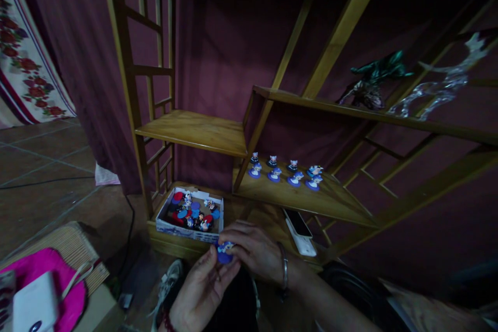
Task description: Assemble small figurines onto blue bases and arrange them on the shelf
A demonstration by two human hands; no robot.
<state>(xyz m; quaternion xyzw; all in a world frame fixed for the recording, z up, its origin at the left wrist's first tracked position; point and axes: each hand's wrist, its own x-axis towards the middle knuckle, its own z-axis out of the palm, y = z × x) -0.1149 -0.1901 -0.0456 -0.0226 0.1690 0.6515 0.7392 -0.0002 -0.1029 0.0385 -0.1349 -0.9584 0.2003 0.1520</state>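
Note:
A small figurine with a purple round base is held between both hands, low in front of me. My left hand grips the base from below and the left. From the right, my right hand closes its fingers on the figurine's upper part, hiding some of it. Just beyond the hands stands an open white cardboard box with several loose figurines and red, blue and purple discs inside. On the shelf to the right, several figurines stand in two rows, the front ones on purple bases.
A dark-screened phone and a white object lie on the lower shelf. A glass deer and a green-and-bronze ornament stand on the upper right shelf. At lower left, a white device rests on a pink mat.

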